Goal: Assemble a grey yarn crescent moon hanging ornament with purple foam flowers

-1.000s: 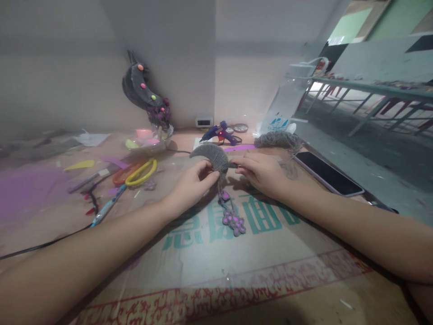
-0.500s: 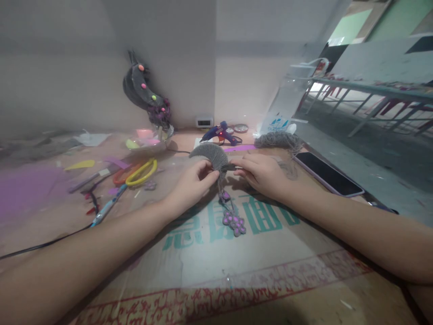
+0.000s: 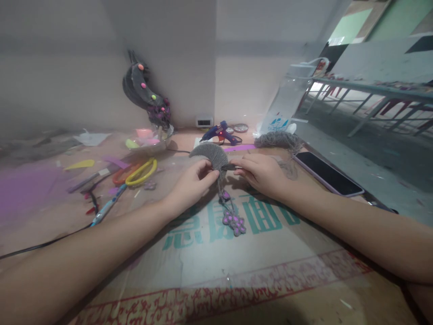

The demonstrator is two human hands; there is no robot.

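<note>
A crescent wrapped in grey yarn (image 3: 214,154) is held over the middle of the table. My left hand (image 3: 198,179) pinches its lower part between thumb and fingers. At its right edge, my right hand (image 3: 259,174) has its fingers closed on a small dark grey piece (image 3: 230,167), which looks like a strip or a bundle of yarn. Below the crescent dangles a cord with grey and purple flower charms (image 3: 234,223) lying on the table. The inner fingers of both hands are partly hidden.
Behind the crescent sit a blue glue gun (image 3: 221,133) and a small white digital clock (image 3: 204,122). Grey yarn (image 3: 280,141) and a phone (image 3: 329,174) lie at the right. Scissors with yellow and orange handles (image 3: 142,172) and a clear bowl (image 3: 150,144) are at the left.
</note>
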